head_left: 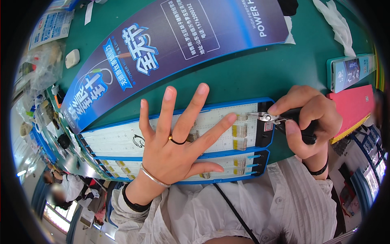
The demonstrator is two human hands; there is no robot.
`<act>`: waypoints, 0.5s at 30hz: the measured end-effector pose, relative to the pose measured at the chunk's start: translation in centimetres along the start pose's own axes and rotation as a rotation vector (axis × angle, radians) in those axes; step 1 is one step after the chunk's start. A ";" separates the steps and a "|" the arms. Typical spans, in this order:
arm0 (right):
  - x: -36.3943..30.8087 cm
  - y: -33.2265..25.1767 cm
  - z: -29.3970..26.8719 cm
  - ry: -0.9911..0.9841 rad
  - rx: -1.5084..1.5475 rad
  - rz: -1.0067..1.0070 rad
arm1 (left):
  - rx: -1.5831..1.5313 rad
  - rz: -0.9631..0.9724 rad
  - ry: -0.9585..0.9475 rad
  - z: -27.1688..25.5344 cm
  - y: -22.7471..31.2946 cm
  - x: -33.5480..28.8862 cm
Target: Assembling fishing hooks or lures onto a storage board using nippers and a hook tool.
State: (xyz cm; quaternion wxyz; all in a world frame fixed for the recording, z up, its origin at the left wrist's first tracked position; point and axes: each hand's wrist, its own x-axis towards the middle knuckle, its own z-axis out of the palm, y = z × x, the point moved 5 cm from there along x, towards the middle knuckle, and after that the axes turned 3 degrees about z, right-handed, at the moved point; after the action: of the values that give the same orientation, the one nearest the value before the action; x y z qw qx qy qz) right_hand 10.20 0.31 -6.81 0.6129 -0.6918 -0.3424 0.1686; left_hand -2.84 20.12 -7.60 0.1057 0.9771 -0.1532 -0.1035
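A long, shallow blue-rimmed case [113,140] lies opened across in front of me, with white panels and black end pieces. Short rows of fine wire-like pieces with yellow ends [239,131] sit on its panels. My left hand [166,148] lies over the case, fingers spread, the index fingertip touching or just beside the uppermost row at the right. In my right hand [315,122] is a pair of small pliers [266,117] with a silver head and dark handles. Their thin tips reach to that same row. My left palm hides part of the panels.
Beyond the case, a large dark-blue printed board [174,53] lies on the green table [252,73]. Farther right are a white tissue [337,26], a teal box [351,71] and a red packet [353,107]. Plastic bags [44,65] and a white case [72,58] lie left.
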 end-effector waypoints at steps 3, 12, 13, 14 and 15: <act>0.1 0.0 0.2 -0.012 -0.011 -0.014 | -0.003 0.003 0.005 -0.1 0.0 0.1; 0.0 0.1 0.2 0.019 0.069 0.020 | -0.053 0.084 0.139 -0.6 -0.3 -0.1; 0.0 0.2 0.1 0.000 0.063 0.007 | -0.053 0.080 0.140 -0.7 -0.4 -0.1; -0.1 0.3 -0.1 -0.003 0.064 0.007 | -0.055 0.082 0.132 -0.7 -0.3 0.0; -0.2 0.3 -0.1 -0.021 0.040 -0.014 | -0.058 0.086 0.124 -0.7 -0.3 0.0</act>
State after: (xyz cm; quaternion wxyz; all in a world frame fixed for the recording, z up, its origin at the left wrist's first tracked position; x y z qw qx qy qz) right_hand 10.20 0.10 -7.12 0.6241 -0.6752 -0.3503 0.1784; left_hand -2.55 20.51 -6.98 0.1474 0.9707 -0.1852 -0.0425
